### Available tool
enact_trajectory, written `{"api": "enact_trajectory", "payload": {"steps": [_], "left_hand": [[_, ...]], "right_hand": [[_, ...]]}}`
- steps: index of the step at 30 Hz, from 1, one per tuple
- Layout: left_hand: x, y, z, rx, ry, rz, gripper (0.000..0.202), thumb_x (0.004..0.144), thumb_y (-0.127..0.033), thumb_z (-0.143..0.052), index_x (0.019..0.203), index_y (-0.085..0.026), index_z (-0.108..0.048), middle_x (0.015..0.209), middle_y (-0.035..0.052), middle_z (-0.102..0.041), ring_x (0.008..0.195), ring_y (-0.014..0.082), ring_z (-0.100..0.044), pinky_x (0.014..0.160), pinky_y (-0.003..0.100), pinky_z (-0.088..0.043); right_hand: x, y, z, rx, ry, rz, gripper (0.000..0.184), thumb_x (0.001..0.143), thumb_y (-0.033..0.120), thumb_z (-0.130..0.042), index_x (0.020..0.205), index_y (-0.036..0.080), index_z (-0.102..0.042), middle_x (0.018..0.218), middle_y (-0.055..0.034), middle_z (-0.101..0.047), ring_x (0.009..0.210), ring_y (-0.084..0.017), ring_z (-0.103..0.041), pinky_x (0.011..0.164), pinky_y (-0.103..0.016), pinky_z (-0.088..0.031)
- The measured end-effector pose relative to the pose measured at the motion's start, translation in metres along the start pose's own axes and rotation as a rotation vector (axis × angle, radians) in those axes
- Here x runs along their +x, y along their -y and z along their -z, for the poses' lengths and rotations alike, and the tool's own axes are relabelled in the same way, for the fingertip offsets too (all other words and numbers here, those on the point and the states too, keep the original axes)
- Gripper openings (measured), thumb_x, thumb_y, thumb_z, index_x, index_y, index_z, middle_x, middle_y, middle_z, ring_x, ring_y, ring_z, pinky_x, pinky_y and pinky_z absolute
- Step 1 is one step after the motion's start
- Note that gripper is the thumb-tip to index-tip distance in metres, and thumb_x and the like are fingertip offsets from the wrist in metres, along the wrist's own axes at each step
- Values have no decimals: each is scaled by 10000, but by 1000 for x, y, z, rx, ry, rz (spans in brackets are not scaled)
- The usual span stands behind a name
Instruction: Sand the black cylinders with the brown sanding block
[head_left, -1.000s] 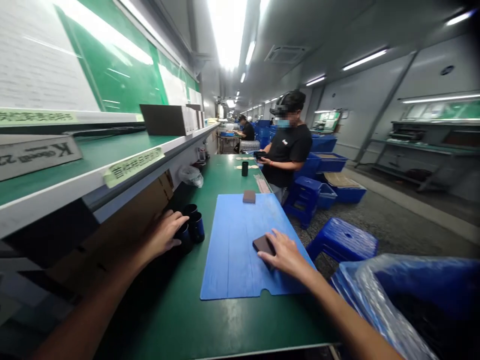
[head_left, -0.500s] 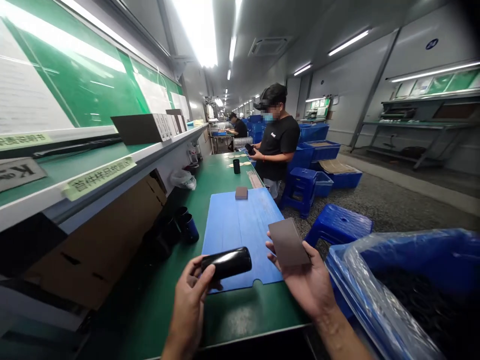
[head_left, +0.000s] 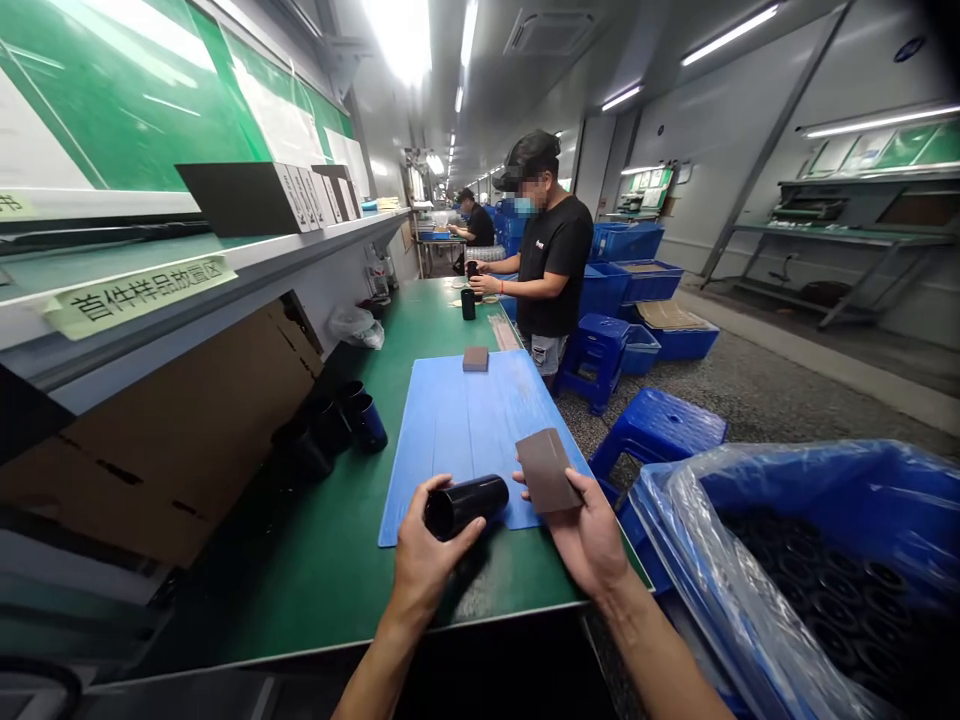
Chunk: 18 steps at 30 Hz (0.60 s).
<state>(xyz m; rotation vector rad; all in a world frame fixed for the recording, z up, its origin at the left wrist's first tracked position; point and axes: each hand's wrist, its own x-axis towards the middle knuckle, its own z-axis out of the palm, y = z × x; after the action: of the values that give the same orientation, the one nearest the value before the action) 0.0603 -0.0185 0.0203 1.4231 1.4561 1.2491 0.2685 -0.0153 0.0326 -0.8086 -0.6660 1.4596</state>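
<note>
Over the near edge of the flat blue plastic-looking sheet (head_left: 487, 420), we hold a glossy black hollow cylinder (head_left: 487, 500) and a matte brown rectangular pad (head_left: 547, 470), apart.
The fingers and thumb of our left hand (head_left: 426, 560) curve round the cylinder's open end; our right hand (head_left: 595, 540) grips the pad between thumb and fingers, near the sheet's right edge. We judge this cylinder midway: in hand, not set down. Further out, a small brown block (head_left: 475, 359) lies at the sheet's far edge, dark open-topped cylinders (head_left: 369, 425) stand left of it, and a blue lined plastic bin (head_left: 862, 490) right of it holds many dark round pieces (head_left: 832, 590). Which are done or left, we cannot tell.
</note>
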Motion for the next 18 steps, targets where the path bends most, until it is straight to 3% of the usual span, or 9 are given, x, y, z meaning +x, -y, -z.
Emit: {"api": "enact_trajectory", "payload": {"steps": [4,7,9,12,15,18], "left_hand": [[1,7,5,37,47,-57,513,708,-408,-848,1161,-287,-640,1182,61,-679,1139,279,-660,1036,388,-485],[0,10,4,-27,67,-68,452,745,-376,-827,1141,-275,-634,1305,79,-657,1201,280,-637,1074,406,-469],[0,12,3,-69,72,-80,454,760,-346,-816,1162,-272,-617,1371,84,-629,1234,270,-622,1099,419,-454],[0,17,2,-123,48,-100,564,759,-314,-816,1267,-262,-576,1350,85,-649,1237,257,-624,1105,428,-456],[1,18,4,-155,42,-102,606,753,-302,-821,1305,-236,-581,1312,90,-674,1217,252,-638,1095,412,-471],[1,17,5,-176,66,-87,527,751,-306,-823,1239,-211,-649,1256,91,-704,1166,255,-666,1056,384,-502]], "right_hand": [[-13,-7,-4,-87,-57,-10,523,951,552,-503,1374,251,-569,1257,-74,-701,1126,-308,-677,1006,-485,-521],[-24,-13,-9,-392,-49,39,553,947,562,-539,1447,330,-500,1380,-45,-626,1204,-305,-632,1059,-494,-486],[-29,-17,-14,-696,-27,178,548,942,520,-571,1462,372,-481,1504,-14,-509,1352,-298,-515,1147,-502,-409],[-36,-24,-22,-1116,16,504,566,965,420,-563,1509,359,-421,1616,4,-337,1490,-289,-317,1223,-523,-295],[-46,-31,-29,-1336,113,721,575,1004,288,-501,1555,320,-341,1637,-10,-295,1519,-279,-250,1222,-516,-303],[-56,-40,-36,-1450,174,809,596,1004,207,-475,1572,277,-311,1636,-30,-300,1528,-288,-220,1202,-506,-341]]}}
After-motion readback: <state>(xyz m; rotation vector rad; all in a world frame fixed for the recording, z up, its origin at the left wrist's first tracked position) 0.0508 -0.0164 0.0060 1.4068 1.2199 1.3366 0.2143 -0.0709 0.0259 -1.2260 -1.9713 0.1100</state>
